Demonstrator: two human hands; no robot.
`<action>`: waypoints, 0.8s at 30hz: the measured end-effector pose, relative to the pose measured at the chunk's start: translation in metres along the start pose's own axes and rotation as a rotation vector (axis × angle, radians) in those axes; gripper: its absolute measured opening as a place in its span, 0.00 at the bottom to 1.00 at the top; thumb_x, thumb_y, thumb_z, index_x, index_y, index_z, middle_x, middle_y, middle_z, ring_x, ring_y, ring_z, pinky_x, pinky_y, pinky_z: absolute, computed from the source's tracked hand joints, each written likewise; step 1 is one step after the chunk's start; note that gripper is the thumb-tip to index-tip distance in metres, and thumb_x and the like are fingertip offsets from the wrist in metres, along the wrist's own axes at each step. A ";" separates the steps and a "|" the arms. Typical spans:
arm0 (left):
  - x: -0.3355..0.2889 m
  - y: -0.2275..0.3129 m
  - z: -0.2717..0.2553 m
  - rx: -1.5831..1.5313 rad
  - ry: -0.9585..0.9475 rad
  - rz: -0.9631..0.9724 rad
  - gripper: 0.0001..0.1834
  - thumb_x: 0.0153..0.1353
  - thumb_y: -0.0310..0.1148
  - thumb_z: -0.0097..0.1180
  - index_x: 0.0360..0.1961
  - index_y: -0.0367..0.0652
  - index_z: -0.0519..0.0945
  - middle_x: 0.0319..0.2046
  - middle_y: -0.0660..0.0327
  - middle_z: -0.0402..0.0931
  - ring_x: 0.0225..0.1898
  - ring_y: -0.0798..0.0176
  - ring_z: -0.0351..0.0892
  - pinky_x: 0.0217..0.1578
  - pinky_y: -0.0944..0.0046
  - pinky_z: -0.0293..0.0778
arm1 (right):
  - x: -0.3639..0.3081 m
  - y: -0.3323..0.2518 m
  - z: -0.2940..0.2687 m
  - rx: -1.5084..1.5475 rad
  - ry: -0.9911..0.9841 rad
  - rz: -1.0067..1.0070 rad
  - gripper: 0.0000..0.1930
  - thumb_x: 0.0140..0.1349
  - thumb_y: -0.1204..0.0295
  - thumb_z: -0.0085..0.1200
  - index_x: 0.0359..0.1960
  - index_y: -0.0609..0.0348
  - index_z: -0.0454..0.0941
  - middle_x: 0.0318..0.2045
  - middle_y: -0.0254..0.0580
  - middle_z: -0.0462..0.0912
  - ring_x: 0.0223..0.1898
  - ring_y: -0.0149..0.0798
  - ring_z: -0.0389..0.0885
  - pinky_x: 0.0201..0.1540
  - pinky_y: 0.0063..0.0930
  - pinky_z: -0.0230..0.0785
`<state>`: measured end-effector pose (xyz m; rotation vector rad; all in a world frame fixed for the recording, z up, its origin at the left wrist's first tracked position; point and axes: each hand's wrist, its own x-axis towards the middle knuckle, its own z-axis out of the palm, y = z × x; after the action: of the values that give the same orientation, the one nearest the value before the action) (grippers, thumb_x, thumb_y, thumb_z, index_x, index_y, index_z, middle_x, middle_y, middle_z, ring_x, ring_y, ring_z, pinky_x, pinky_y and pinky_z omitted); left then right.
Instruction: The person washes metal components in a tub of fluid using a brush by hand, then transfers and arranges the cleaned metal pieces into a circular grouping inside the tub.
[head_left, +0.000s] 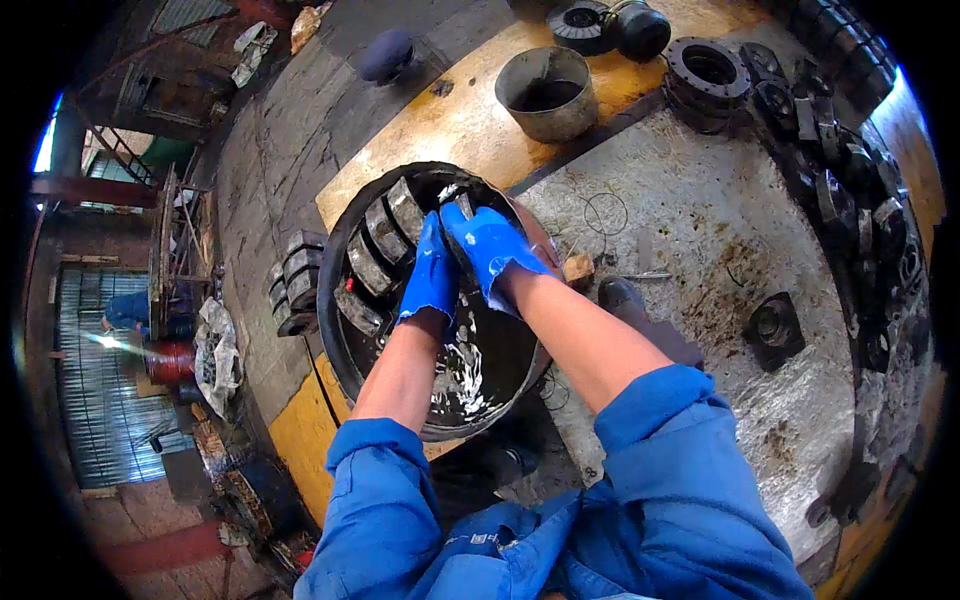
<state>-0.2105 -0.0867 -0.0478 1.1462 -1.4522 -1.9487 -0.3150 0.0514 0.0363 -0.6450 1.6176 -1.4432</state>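
Observation:
Both of my hands wear blue rubber gloves and are over a round black tub with dark, shiny liquid in it. My left hand and my right hand close from either side on a dark metal piece, mostly hidden by the gloves. Several curved metal blocks stand in a row along the tub's left inner side, beside my left hand. Outside the tub, to its left, sit more blocks of the same kind.
A grey metal drum with dark contents stands beyond the tub. Flanged rings and many dark metal parts line the right side. A square part with a round hub lies on the metal sheet. Far left, a person is near a bright spark.

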 end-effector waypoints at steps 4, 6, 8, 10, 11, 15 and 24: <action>-0.019 0.022 0.054 -0.042 -0.122 -0.137 0.29 0.82 0.49 0.39 0.74 0.42 0.68 0.72 0.53 0.69 0.70 0.54 0.68 0.71 0.58 0.63 | 0.004 0.023 -0.030 -0.268 0.179 -0.334 0.31 0.75 0.48 0.46 0.68 0.60 0.75 0.60 0.59 0.82 0.60 0.55 0.82 0.65 0.42 0.71; -0.010 0.020 0.030 -0.109 -0.095 -0.231 0.27 0.83 0.46 0.37 0.74 0.42 0.68 0.71 0.54 0.69 0.69 0.57 0.68 0.72 0.60 0.62 | -0.003 0.005 -0.026 -0.210 0.106 -0.226 0.31 0.75 0.49 0.46 0.68 0.60 0.75 0.62 0.58 0.80 0.62 0.54 0.80 0.66 0.41 0.69; -0.004 0.013 0.026 0.142 -0.069 -0.120 0.33 0.80 0.57 0.38 0.68 0.42 0.76 0.63 0.50 0.79 0.62 0.52 0.76 0.67 0.57 0.68 | 0.010 0.013 -0.023 -0.058 0.106 -0.136 0.30 0.75 0.49 0.46 0.68 0.60 0.75 0.63 0.56 0.80 0.62 0.52 0.79 0.67 0.41 0.69; 0.018 -0.009 -0.014 -0.040 -0.292 -0.069 0.26 0.82 0.47 0.39 0.70 0.42 0.73 0.63 0.56 0.76 0.62 0.59 0.73 0.66 0.62 0.68 | 0.027 0.030 -0.003 0.192 0.100 -0.037 0.30 0.75 0.50 0.46 0.68 0.60 0.74 0.62 0.56 0.80 0.61 0.51 0.79 0.67 0.40 0.69; 0.029 -0.020 -0.033 -0.134 -0.407 -0.060 0.23 0.83 0.42 0.40 0.70 0.42 0.71 0.63 0.59 0.75 0.62 0.62 0.72 0.66 0.65 0.67 | 0.036 0.036 0.004 0.334 0.103 0.015 0.30 0.75 0.51 0.47 0.68 0.60 0.74 0.61 0.56 0.81 0.60 0.50 0.79 0.66 0.40 0.69; 0.062 -0.042 -0.063 0.151 -0.227 0.110 0.18 0.79 0.39 0.47 0.59 0.40 0.78 0.50 0.54 0.82 0.48 0.56 0.80 0.54 0.59 0.77 | 0.062 0.052 0.024 0.327 0.088 0.128 0.32 0.73 0.52 0.50 0.72 0.59 0.70 0.62 0.62 0.79 0.63 0.55 0.79 0.66 0.44 0.71; -0.104 0.010 0.018 0.942 -0.200 0.345 0.26 0.69 0.37 0.63 0.63 0.33 0.78 0.51 0.48 0.87 0.51 0.53 0.87 0.53 0.58 0.81 | 0.075 0.097 0.028 0.357 0.112 0.149 0.28 0.71 0.63 0.51 0.72 0.56 0.70 0.58 0.54 0.82 0.54 0.49 0.81 0.59 0.43 0.73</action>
<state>-0.1693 -0.0012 -0.0001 0.9273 -2.6025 -1.1444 -0.3139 -0.0052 -0.0760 -0.2385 1.4073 -1.6253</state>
